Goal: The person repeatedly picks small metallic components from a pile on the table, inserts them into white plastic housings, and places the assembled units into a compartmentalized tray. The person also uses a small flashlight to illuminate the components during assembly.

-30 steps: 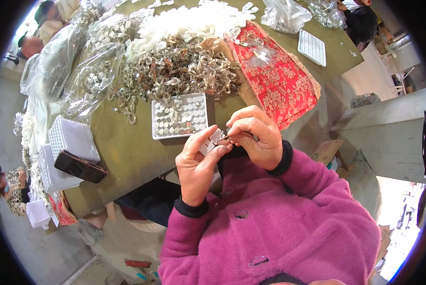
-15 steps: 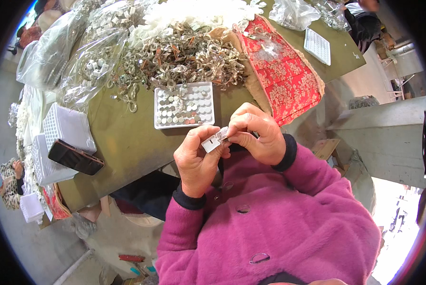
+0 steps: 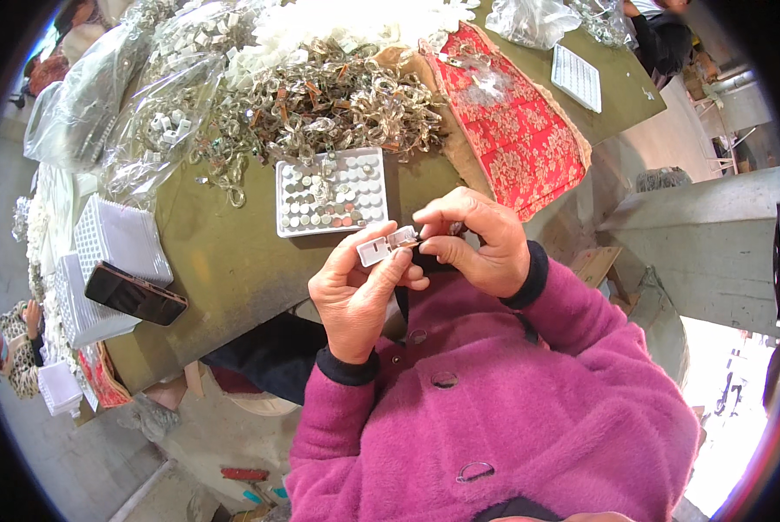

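Note:
My left hand is closed on a small white plastic housing, with a clear section at its right end, pinched between thumb and fingers. At that right end my right hand has thumb and forefinger closed on something small and dark, mostly hidden by the fingertips. Both hands are above the table's near edge, in front of my chest. Just beyond them on the table sits a white tray of round compartments, many filled with small silvery discs and a few reddish ones.
A heap of clear coiled parts lies behind the tray, with plastic bags of white pieces to its left. A red floral cloth lies right. A dark phone rests against stacked white trays. Another white tray lies far right.
The white housing has tilted closer to level and shifted slightly left with my left hand. My right fingers have drawn a little apart from it, to the right.

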Demonstrator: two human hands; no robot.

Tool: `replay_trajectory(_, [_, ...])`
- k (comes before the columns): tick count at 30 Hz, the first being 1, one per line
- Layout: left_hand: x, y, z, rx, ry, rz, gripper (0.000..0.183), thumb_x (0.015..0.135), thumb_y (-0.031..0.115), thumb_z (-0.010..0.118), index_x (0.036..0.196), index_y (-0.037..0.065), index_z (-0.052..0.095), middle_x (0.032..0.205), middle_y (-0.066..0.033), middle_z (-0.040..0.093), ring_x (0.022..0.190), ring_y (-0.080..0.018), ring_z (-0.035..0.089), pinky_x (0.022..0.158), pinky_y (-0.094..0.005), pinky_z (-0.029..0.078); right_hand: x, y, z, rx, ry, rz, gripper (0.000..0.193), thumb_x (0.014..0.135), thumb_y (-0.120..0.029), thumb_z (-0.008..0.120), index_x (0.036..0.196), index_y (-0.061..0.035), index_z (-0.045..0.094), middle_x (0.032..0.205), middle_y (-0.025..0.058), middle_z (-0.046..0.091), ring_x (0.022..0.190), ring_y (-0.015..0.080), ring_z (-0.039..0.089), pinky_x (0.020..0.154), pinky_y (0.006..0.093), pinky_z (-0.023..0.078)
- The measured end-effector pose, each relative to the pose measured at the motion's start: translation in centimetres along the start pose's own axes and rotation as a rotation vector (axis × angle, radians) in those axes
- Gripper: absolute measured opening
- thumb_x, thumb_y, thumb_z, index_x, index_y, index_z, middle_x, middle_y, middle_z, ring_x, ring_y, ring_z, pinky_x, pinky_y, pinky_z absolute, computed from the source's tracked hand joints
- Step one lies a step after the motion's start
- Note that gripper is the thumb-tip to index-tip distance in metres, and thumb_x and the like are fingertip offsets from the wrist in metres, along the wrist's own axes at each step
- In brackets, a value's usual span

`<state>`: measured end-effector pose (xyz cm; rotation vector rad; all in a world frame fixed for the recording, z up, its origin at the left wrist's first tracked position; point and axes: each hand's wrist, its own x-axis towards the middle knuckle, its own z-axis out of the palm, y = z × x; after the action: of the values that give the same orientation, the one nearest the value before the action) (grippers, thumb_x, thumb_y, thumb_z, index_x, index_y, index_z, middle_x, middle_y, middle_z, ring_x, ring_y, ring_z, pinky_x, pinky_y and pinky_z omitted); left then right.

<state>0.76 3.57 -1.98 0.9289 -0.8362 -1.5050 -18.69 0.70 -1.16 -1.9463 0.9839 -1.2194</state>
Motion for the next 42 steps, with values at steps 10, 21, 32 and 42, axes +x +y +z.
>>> replay_trajectory(10, [-0.1,-1.1,-0.6,0.459,-0.014,0.398,0.032,0.092,-0.006,0.075,0.123,-0.003,0.068,0.102,-0.0128,0.073,0.077,-0.0159,0.073,0.068,-0.0283,0.061,0.2,-0.2,0.5,-0.128,-0.047,-0.047,0.023,0.083,0.004,0.077,0.103,-0.0004,0.066,0.094,0.0139,0.066,0.081,0.0288,0.068,0.07,0.0362,0.056])
replay_trajectory(21, [0.3,-0.8,-0.5,0.957,-0.056,0.944,0.04,0.079,-0.01,0.08,0.117,-0.002,0.073,0.099,-0.016,0.071,0.085,-0.0282,0.072,0.073,-0.0359,0.06,0.3,-0.4,0.7,-0.017,-0.001,0.064,0.011,0.086,0.004,0.077,0.093,-0.0012,0.07,0.088,0.0086,0.066,0.076,0.0186,0.065,0.065,0.0301,0.052])
replay_trajectory(32, [-0.9,-1.3,-0.6,0.052,-0.036,0.159,0.03,0.098,-0.005,0.067,0.127,-0.005,0.061,0.103,-0.0139,0.071,0.081,-0.0178,0.071,0.071,-0.0328,0.063,-0.4,-1.5,0.8,0.451,-0.058,0.544,0.011,0.098,-0.007,0.073,0.105,-0.0018,0.066,0.087,0.0003,0.064,0.069,0.0064,0.061,0.062,0.0232,0.05])
replay_trajectory(42, [-0.5,-1.4,-1.4,-0.433,-0.086,-0.177,0.027,0.102,0.003,0.064,0.127,-0.004,0.061,0.105,-0.013,0.072,0.078,-0.0189,0.069,0.066,-0.0341,0.064,-0.3,-1.5,1.1,-0.039,-0.037,0.063,0.016,0.084,0.003,0.071,0.098,-0.0035,0.067,0.086,0.0118,0.065,0.075,0.0285,0.068,0.063,0.0362,0.055])
